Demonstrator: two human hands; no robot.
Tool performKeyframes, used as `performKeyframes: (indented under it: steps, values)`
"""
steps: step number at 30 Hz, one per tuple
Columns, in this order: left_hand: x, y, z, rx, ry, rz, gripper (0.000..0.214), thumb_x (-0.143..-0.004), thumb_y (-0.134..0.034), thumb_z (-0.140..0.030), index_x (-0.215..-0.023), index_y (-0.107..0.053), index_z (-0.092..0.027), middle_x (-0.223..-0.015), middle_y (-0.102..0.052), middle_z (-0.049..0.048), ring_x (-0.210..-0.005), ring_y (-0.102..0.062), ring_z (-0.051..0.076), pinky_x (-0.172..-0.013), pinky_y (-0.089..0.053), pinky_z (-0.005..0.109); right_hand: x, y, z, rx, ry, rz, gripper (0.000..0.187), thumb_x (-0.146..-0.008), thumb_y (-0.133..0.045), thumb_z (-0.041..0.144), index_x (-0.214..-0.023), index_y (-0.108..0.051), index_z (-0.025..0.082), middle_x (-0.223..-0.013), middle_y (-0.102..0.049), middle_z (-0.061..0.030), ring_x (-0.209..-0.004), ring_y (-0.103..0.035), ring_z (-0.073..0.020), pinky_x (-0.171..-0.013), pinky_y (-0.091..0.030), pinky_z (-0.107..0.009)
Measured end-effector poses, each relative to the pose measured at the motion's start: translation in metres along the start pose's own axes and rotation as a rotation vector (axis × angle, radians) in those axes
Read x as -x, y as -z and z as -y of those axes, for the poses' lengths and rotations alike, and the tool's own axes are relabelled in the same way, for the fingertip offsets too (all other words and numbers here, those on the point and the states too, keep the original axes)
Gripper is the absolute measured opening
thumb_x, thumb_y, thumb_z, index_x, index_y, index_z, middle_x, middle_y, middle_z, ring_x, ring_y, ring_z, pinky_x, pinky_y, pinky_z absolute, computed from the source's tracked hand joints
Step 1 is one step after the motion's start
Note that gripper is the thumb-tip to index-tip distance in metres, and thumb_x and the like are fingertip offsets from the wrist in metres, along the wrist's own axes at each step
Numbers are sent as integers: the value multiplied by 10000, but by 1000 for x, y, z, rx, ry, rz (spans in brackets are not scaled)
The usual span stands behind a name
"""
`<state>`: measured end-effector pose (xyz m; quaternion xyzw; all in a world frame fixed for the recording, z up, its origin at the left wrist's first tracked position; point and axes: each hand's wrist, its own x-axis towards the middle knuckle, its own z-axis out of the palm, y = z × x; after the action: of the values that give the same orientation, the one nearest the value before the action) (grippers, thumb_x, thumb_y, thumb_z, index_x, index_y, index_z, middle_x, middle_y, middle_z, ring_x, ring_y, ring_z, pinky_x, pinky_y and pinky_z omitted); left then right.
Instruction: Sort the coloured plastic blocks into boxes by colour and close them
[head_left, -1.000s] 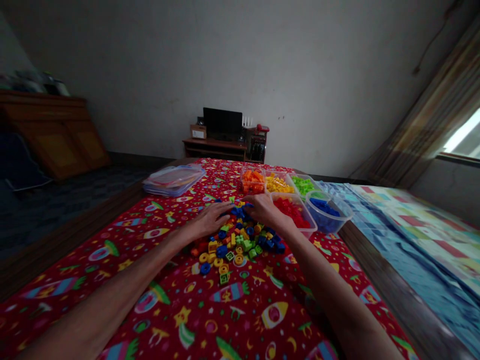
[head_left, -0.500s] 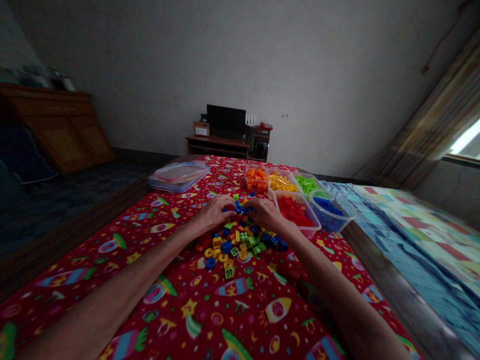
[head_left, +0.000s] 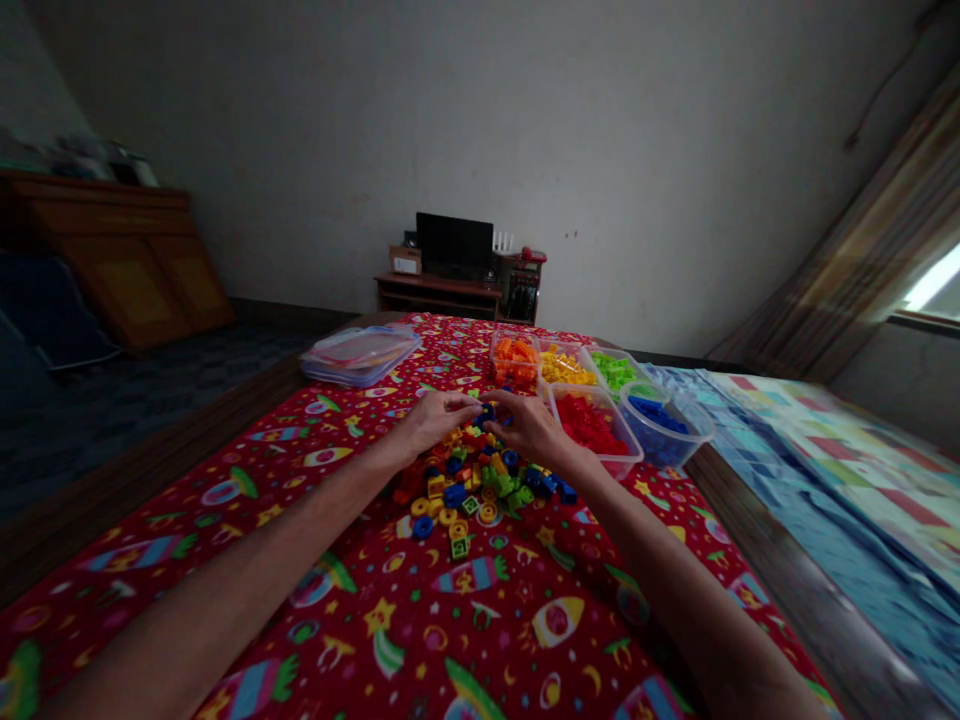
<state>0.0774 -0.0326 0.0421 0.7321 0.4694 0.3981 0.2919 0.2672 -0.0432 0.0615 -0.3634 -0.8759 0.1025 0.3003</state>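
Clock ref.: pile ctr., 12 = away from wearer.

Item 1. L hand [head_left: 431, 422]: at 11, over far L edge of pile. Palm down, wrist slightly bent, fingers angled to 2; thumb & fingertips drawn nr. together at blue block [head_left: 486, 412]. Clamped or merely touching: can't be told. L forearm [head_left: 262, 560] runs in from 7, low over cloth.

Item 2. R hand [head_left: 531, 428]: at 1, back of hand up, fingers curled to 10, thumb beneath w/ a gap showing. Fingertips just beside same blue block; firm hold unclear. R forearm [head_left: 660, 560] comes from 5.

Item 3. Pile of toy blocks [head_left: 480, 478], mixed colours: ctr., on red printed cloth [head_left: 420, 620], partly under both hands. Blue block at approx. 12, betw. the two hands.

Item 4. Clear plastic tubs, sorted by colour: orange tub [head_left: 514, 381] at 12–1; yellow tub [head_left: 584, 349] at 1; green tub [head_left: 634, 363] at 1–2; red tub [head_left: 619, 466] at 2, nr. R wrist; round blue tub [head_left: 664, 452] at 2–3.

Item 5. Stacked lids [head_left: 360, 355]: at 10, well apart from L hand.
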Motion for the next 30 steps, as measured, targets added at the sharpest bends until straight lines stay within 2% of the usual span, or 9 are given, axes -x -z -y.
performKeyframes:
  steps: [6,10,13,15,18,20,22,26,30]
  values:
    - [-2,4,-2,-94,-56,-30,546,-781,-472,-641,-871,-714,-160,-884,-727,40,-855,-640,225,-778,-479,293,2,15,3,65,18,-42,309,-813,-553,176,-1109,-642,180,-871,-695,-68,-737,-610,-150,-655,-398,-234]
    - [-4,15,0,-205,-87,-76,482,-820,-444,-553,-874,-710,-154,-905,-725,49,-850,-639,215,-786,-475,288,4,23,-3,65,-3,-76,325,-804,-552,163,-1117,-637,165,-868,-688,-63,-714,-598,-139,-652,-401,-234]
    - [-5,23,6,-383,-119,-57,371,-796,-490,-444,-814,-711,-147,-853,-717,68,-797,-637,216,-748,-470,296,4,32,-9,103,-28,-97,318,-802,-542,173,-1104,-642,181,-835,-688,-46,-692,-593,-134,-643,-403,-231]
    - [-4,28,11,-498,-131,-9,293,-767,-518,-377,-775,-714,-159,-813,-711,68,-760,-634,211,-713,-463,292,5,46,-14,149,-62,-146,311,-804,-529,189,-1092,-647,192,-833,-692,-42,-699,-601,-135,-645,-408,-229]
    - [-4,32,16,-571,-121,64,233,-733,-549,-343,-771,-718,-186,-776,-709,47,-719,-630,195,-645,-450,263,13,80,-29,280,-151,-314,318,-797,-504,214,-1076,-653,184,-867,-699,-58,-751,-621,-151,-680,-427,-239]
    - [-4,32,19,-590,-113,99,221,-723,-559,-339,-779,-721,-199,-763,-710,37,-707,-629,188,-614,-441,249,24,106,-45,416,-256,-433,324,-793,-490,237,-1059,-667,177,-873,-701,-74,-768,-627,-171,-709,-440,-265]
    - [-4,30,20,-619,-119,118,207,-721,-560,-326,-769,-725,-209,-760,-712,33,-698,-629,185,-606,-437,247,38,128,-62,537,-377,-496,334,-773,-494,248,-1040,-683,182,-865,-706,-82,-770,-631,-196,-723,-452,-302]
    - [-5,28,18,-647,-139,119,207,-736,-549,-321,-739,-728,-217,-765,-716,36,-678,-628,183,-616,-438,254,62,151,-95,664,-575,-451,338,-723,-519,216,-994,-716,170,-861,-711,-106,-784,-632,-234,-709,-462,-338]
    - [-4,27,17,-637,-140,146,196,-736,-538,-287,-741,-720,-215,-758,-712,30,-687,-632,181,-630,-439,254,66,149,-105,691,-637,-325,313,-729,-538,224,-976,-723,170,-838,-714,-112,-788,-629,-243,-700,-458,-337]
